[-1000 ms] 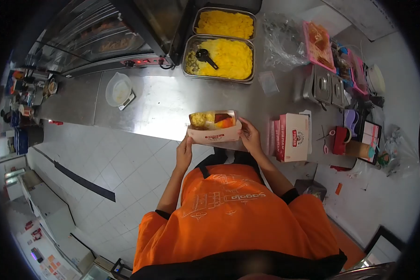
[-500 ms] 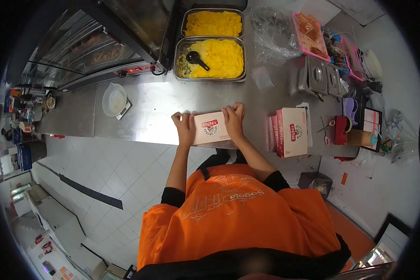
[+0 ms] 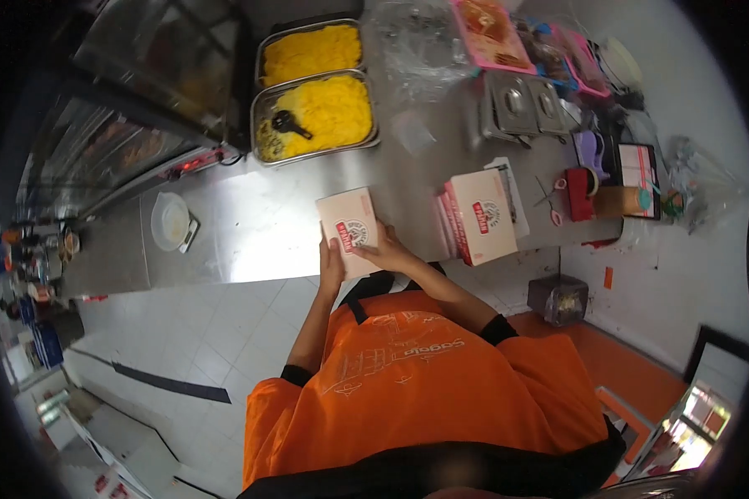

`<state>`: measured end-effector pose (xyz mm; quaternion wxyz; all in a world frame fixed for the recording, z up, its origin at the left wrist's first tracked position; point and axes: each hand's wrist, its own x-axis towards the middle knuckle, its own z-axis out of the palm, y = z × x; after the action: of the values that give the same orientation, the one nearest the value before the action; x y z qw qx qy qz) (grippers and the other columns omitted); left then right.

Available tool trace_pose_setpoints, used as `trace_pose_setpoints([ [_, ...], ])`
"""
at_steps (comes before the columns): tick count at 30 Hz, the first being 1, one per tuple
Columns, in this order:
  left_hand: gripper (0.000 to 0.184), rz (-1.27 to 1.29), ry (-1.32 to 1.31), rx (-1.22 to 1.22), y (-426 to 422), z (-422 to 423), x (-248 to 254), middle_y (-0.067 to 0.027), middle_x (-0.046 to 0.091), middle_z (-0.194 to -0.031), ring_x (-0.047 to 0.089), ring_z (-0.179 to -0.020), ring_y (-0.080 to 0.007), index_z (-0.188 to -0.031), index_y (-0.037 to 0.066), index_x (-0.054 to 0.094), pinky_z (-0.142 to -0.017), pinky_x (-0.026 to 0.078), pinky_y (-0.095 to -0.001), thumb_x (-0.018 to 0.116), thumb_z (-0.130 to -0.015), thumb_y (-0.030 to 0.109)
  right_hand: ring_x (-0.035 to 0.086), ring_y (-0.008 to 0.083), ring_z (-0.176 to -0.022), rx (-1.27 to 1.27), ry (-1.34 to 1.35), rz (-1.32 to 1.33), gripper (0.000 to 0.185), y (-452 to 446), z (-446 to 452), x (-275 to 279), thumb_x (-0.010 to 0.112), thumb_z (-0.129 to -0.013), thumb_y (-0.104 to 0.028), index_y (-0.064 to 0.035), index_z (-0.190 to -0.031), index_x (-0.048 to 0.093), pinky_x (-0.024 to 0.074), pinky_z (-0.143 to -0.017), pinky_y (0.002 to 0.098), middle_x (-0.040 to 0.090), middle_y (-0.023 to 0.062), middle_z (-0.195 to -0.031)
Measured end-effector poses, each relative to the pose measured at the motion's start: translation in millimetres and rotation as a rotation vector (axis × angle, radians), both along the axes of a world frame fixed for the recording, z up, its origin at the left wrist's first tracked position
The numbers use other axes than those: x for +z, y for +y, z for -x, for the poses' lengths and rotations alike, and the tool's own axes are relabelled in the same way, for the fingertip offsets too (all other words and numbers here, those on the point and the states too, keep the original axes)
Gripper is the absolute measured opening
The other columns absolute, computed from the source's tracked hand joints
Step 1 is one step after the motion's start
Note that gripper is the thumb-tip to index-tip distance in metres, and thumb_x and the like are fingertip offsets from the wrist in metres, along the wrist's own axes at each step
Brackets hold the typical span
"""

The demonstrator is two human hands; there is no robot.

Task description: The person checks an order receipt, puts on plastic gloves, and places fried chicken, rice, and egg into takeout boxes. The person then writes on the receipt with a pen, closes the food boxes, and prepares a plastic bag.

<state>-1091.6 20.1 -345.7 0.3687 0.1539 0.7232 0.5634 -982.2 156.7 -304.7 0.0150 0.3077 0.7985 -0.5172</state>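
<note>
Clear bowl (image 3: 170,218) on scale (image 3: 192,232), counter (image 3: 279,220) left. 2 lidded steel containers (image 3: 509,101), side by side. Scissors (image 3: 550,198) lying open beside red holder (image 3: 580,200).

Box (image 3: 346,211) between hands (image 3: 383,251), tub (image 3: 165,209) on scale (image 3: 190,236) left, stacked cartons (image 3: 484,218) right, trays (image 3: 318,153) beyond

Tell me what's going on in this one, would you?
A person in an orange top stands at a metal counter, holding a closed printed box with the left hand and right hand near the counter's front edge. Matching boxes are stacked to the right. Farther back are two metal trays of yellow food, with a black scoop lying in the nearer one. A plastic bowl sits off to the left.
</note>
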Motion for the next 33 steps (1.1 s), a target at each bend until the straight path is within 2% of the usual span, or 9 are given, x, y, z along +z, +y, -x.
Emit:
trace_pose_setpoints([
  [9, 0.065, -0.130, -0.181, -0.193, 116, -132, 165, -0.0205, 0.028, -0.146, 0.026, -0.136, -0.0267, -0.150, 0.005, 0.001, -0.112, 0.021, -0.0347, 0.035, -0.101, 0.033, 0.057, 0.0381, -0.096, -0.282, -0.070, -0.338, 0.072, 99, -132, 174, 0.062, -0.083, -0.050, -0.0077, -0.136, 0.039, 0.0469, -0.080, 0.0458, 0.051, 0.0221, -0.113],
  [13, 0.069, 0.049, -0.204, -0.299, 158, -184, 125, -0.0225, 0.040, -0.134, 0.057, -0.087, -0.0228, -0.149, 0.002, -0.003, -0.066, 0.052, -0.0281, 0.037, -0.102, 0.031, 0.058, 0.0346, -0.102, -0.230, 0.042, -0.368, 0.063, 148, -204, 115, 0.064, -0.086, -0.039, -0.0096, -0.137, 0.041, 0.0466, -0.089, 0.0418, 0.057, 0.0177, -0.109],
  [16, 0.068, 0.115, -0.006, -0.132, 164, -200, 104, -0.0164, 0.053, -0.114, 0.046, -0.061, -0.0115, -0.151, 0.008, 0.006, -0.043, 0.042, -0.0222, 0.041, -0.100, 0.037, 0.060, 0.0281, -0.095, -0.498, 0.129, 0.377, 0.055, 199, -270, 112, 0.066, -0.084, -0.034, -0.0058, -0.128, 0.050, 0.0481, -0.079, 0.0383, 0.058, 0.0167, -0.110],
  [20, 0.062, 0.061, -0.041, 0.018, 167, -206, 128, -0.0104, 0.057, -0.117, 0.057, -0.078, -0.0102, -0.148, 0.007, 0.024, -0.049, 0.044, -0.0201, 0.046, -0.099, 0.037, 0.060, 0.0190, -0.081, -1.015, 0.106, -0.791, 0.037, 302, -404, 44, 0.067, -0.085, -0.031, -0.0024, -0.107, 0.062, 0.0476, -0.071, 0.0299, 0.064, 0.0087, -0.092],
  [22, 0.056, -0.053, -0.107, 0.101, 173, -216, 137, -0.0059, 0.058, -0.119, 0.058, -0.090, -0.0076, -0.145, 0.008, 0.034, -0.054, 0.045, -0.0175, 0.049, -0.098, 0.035, 0.060, 0.0180, -0.081, -0.861, 0.076, -0.595, 0.035, 343, -454, 5, 0.067, -0.086, -0.033, -0.0020, -0.101, 0.065, 0.0476, -0.070, 0.0296, 0.064, 0.0067, -0.085],
  [24, 0.047, -0.087, -0.173, 0.123, 174, -217, 139, -0.0097, 0.055, -0.125, 0.053, -0.114, -0.0160, -0.137, 0.001, 0.040, -0.097, 0.041, -0.0298, 0.047, -0.099, 0.029, 0.060, 0.0168, -0.081, -0.770, 0.011, -0.387, 0.033, 357, -466, -3, 0.067, -0.086, -0.034, -0.0024, -0.096, 0.067, 0.0475, -0.069, 0.0292, 0.064, 0.0055, -0.082],
  [25, 0.047, -0.023, -0.101, 0.135, 173, -218, 139, -0.0031, 0.060, -0.114, 0.057, -0.093, -0.0070, -0.137, 0.005, 0.045, -0.068, 0.047, -0.0188, 0.049, -0.098, 0.031, 0.060, 0.0161, -0.080, -0.756, -0.034, -0.282, 0.032, 365, -470, -6, 0.066, -0.087, -0.034, -0.0029, -0.095, 0.067, 0.0474, -0.069, 0.0291, 0.064, 0.0053, -0.083],
  [29, 0.041, -0.147, -0.164, 0.118, 172, -217, 143, -0.0035, 0.062, -0.112, 0.058, -0.096, -0.0086, -0.129, 0.002, 0.052, -0.078, 0.047, -0.0212, 0.052, -0.097, 0.028, 0.060, 0.0138, -0.081, -0.824, -0.167, 0.257, 0.034, 368, -473, 20, 0.065, -0.088, -0.036, -0.0041, -0.099, 0.067, 0.0491, -0.072, 0.0278, 0.066, 0.0045, -0.092],
  [33, 0.042, -0.146, -0.140, 0.217, 176, -221, 141, -0.0039, 0.064, -0.108, 0.058, -0.092, -0.0083, -0.129, 0.000, 0.053, -0.074, 0.047, -0.0209, 0.056, -0.095, 0.025, 0.062, 0.0166, -0.085, -0.836, 0.423, 0.506, 0.033, 349, -508, 1, 0.064, -0.090, -0.032, -0.0038, -0.107, 0.061, 0.0519, -0.079, 0.0315, 0.064, 0.0032, -0.096],
])
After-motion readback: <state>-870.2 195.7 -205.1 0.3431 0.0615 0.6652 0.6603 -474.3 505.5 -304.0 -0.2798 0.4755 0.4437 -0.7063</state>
